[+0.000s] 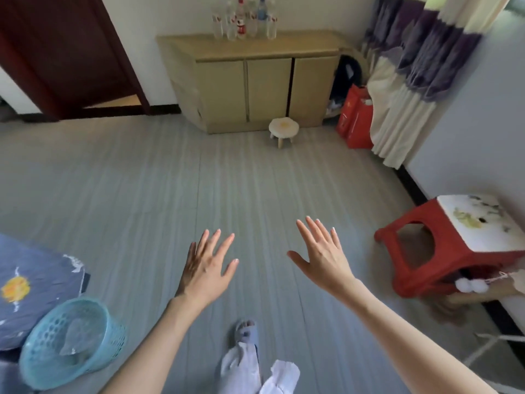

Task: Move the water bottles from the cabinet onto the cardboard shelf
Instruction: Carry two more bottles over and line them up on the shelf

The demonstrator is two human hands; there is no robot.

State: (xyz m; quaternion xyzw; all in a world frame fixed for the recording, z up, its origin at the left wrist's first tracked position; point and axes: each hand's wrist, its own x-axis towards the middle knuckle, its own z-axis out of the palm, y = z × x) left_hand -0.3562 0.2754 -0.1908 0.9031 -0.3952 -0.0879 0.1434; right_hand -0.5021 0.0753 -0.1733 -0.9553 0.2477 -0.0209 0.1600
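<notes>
Several clear water bottles [245, 19], some with red labels and one with a blue label, stand in a cluster on top of a light wooden cabinet [264, 81] against the far wall. My left hand [208, 265] and my right hand [321, 251] are both stretched out in front of me over the floor, palms down, fingers spread, holding nothing. Both hands are far from the cabinet, with a wide stretch of floor in between. No cardboard shelf is in view.
A small white stool [283, 129] stands before the cabinet. A red bag [356, 120] and striped curtains [412, 66] are at the right. Near me are a red plastic stool [443, 245], a turquoise basket [71, 342], a blue bed cover [31, 282] and a dark red door [62, 52].
</notes>
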